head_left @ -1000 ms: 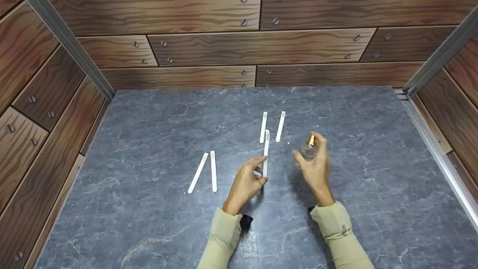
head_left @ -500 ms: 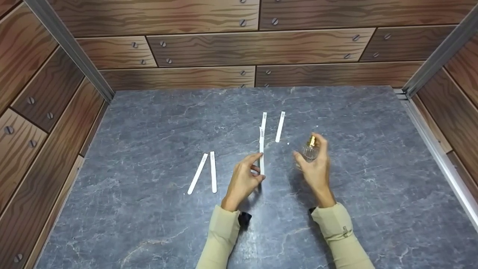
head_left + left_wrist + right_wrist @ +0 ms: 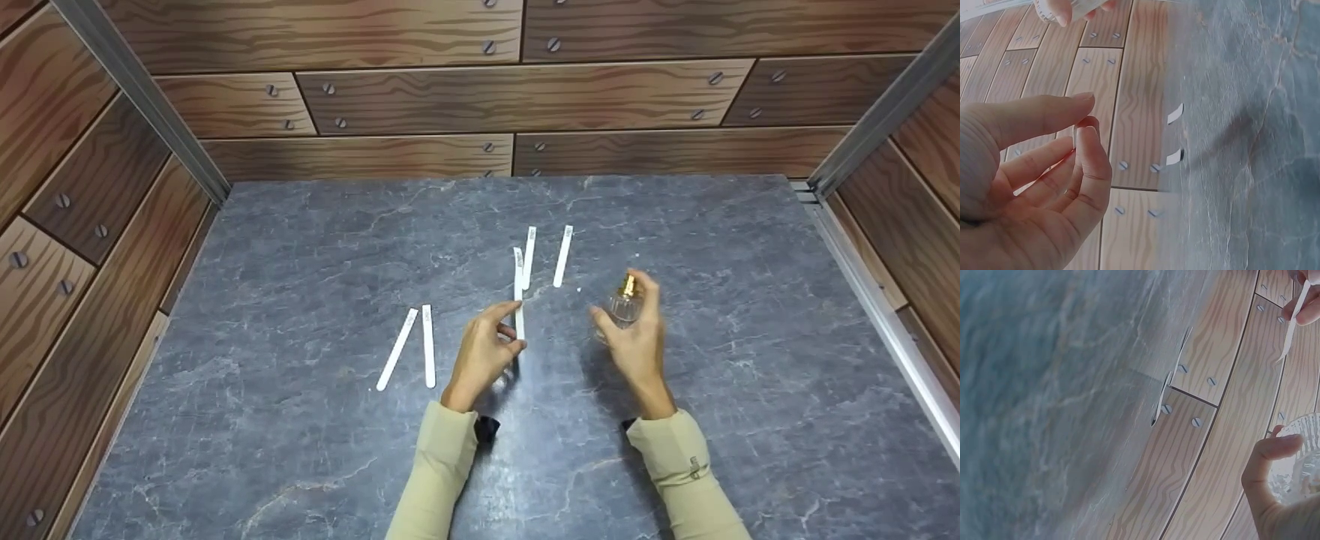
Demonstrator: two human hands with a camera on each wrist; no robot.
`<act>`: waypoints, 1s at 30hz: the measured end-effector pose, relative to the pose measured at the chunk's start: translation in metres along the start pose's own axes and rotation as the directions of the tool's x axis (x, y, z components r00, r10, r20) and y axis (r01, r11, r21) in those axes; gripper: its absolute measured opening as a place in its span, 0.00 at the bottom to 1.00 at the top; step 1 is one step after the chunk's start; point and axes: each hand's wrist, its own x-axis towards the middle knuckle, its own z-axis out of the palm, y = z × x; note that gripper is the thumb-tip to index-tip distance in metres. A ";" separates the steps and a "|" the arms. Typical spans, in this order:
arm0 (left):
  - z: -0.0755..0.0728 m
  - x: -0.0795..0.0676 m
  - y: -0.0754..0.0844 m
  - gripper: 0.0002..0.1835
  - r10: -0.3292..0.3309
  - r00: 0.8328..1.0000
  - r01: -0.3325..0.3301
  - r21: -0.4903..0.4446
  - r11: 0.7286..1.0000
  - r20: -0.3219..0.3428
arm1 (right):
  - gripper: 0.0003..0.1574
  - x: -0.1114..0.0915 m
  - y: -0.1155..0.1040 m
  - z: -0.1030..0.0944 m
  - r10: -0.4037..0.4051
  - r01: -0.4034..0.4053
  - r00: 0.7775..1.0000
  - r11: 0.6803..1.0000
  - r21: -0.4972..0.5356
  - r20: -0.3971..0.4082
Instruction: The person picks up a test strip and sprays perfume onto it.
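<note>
My left hand (image 3: 480, 356) pinches a white perfume test strip (image 3: 518, 281) between thumb and fingers, above the table's middle. The strip's far end bears small print and bends slightly. My right hand (image 3: 637, 349) grips a clear ribbed glass perfume bottle (image 3: 622, 306) with a gold spray top (image 3: 628, 284); the index finger lies on that top. Strip and bottle are apart. In the right wrist view the held strip (image 3: 1296, 320) slants down from the other hand, near the glass bottle (image 3: 1297, 464). In the left wrist view the strip is nearly edge-on between the fingertips.
Two test strips lie farther back, one (image 3: 529, 256) beside the held strip and one (image 3: 563, 256) to its right. Two more, a slanted strip (image 3: 397, 349) and a straighter strip (image 3: 428, 346), lie to the left. Wood-patterned walls (image 3: 405, 97) enclose the marbled table (image 3: 285, 435).
My left hand has moved left and slightly away from me, carrying the strip past the nearer back strip's lower end. My right hand and the bottle have hardly moved.
</note>
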 end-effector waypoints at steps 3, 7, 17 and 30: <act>-0.001 0.002 -0.001 0.29 -0.007 1.000 0.007 -0.008 1.000 -0.006 | 0.43 0.000 0.001 -0.001 -0.007 0.007 1.000 1.000 -0.008 0.000; -0.002 0.004 -0.004 0.28 -0.015 1.000 0.015 -0.015 1.000 -0.008 | 0.43 0.000 0.001 -0.001 -0.008 0.008 1.000 1.000 -0.023 -0.003; -0.004 0.012 -0.009 0.25 -0.041 0.999 0.041 0.019 0.999 -0.027 | 0.42 0.000 0.003 0.000 -0.027 0.027 1.000 0.999 -0.037 -0.007; 0.000 0.023 -0.021 0.17 -0.085 0.988 0.081 -0.034 0.996 -0.126 | 0.43 -0.001 0.002 -0.001 0.000 0.000 1.000 0.999 -0.039 -0.007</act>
